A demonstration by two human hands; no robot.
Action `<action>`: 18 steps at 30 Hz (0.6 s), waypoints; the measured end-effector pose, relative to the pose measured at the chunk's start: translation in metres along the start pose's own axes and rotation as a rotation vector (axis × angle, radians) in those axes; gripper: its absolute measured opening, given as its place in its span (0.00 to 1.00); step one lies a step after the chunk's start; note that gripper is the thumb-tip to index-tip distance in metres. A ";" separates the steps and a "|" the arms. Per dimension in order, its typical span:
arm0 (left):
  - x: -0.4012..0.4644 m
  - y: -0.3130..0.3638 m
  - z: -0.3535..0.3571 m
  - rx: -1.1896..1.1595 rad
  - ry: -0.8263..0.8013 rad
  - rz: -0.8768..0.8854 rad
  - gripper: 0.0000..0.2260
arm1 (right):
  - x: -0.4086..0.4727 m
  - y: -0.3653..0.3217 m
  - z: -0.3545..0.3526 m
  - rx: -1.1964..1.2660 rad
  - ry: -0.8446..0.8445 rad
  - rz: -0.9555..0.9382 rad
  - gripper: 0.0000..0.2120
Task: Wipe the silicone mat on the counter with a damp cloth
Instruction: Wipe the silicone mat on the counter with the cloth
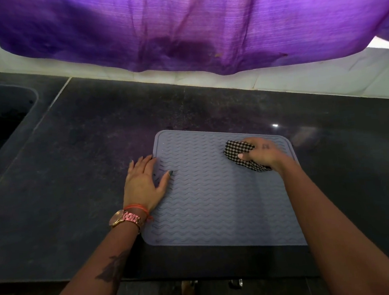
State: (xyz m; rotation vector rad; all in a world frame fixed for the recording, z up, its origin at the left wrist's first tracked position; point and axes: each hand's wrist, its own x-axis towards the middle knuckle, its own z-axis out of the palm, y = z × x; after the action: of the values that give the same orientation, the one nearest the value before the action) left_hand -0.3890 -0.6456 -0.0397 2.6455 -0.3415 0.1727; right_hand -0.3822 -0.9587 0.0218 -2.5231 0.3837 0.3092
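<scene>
A grey-blue silicone mat (216, 192) with a wavy ridge pattern lies flat on the dark stone counter (72, 158). My left hand (144, 182) rests flat on the mat's left edge, fingers spread, partly on the counter. My right hand (264, 153) is at the mat's far right corner, closed around a bunched black-and-white checked cloth (238, 150) that presses on the mat. Part of the cloth is hidden under my palm.
A dark sink basin (0, 117) is set into the counter at the far left. A purple fabric (178, 26) hangs over the white tiled wall (323, 77) behind. The counter's front edge runs just below the mat.
</scene>
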 end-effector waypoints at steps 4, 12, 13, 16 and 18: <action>-0.002 -0.001 -0.001 -0.014 0.008 0.000 0.35 | -0.004 -0.004 0.012 0.675 -0.109 0.036 0.16; -0.002 -0.001 -0.002 -0.028 0.010 0.001 0.36 | -0.017 0.016 -0.020 1.480 0.027 0.155 0.09; -0.002 -0.001 -0.002 -0.029 0.009 0.002 0.36 | -0.021 0.017 -0.019 1.473 0.021 0.187 0.10; -0.002 -0.001 -0.001 -0.036 0.015 0.003 0.35 | -0.030 0.014 -0.010 1.531 -0.010 0.215 0.12; -0.002 -0.001 -0.001 -0.043 0.022 0.002 0.35 | -0.032 0.011 -0.002 1.619 -0.026 0.221 0.18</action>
State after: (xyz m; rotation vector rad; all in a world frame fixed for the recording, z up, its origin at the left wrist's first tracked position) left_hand -0.3905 -0.6439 -0.0393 2.5991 -0.3374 0.1929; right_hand -0.4155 -0.9622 0.0273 -0.8924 0.5679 0.0295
